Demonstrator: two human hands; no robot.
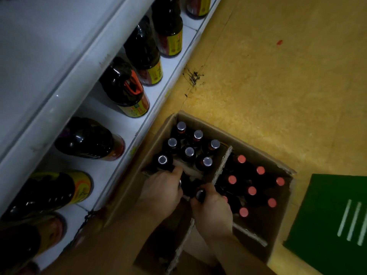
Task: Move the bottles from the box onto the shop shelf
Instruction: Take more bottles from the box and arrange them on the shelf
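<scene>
An open cardboard box [200, 121] sits on the floor, split by cardboard dividers. Its far-left section holds several dark bottles with silver caps [189, 151]; the right section holds several dark bottles with red caps [251, 190]. My left hand [160, 192] grips the neck of a silver-capped bottle [162, 160] at the section's near edge. My right hand [213, 212] grips another dark bottle [200, 194] by its top, beside the left hand. The white shop shelf [127, 124] runs along the left.
Several large dark bottles with yellow labels [127, 90] stand in a row on the low shelf. A green box [335, 221] lies on the yellow floor at the right. The box's near-left section looks empty and dark.
</scene>
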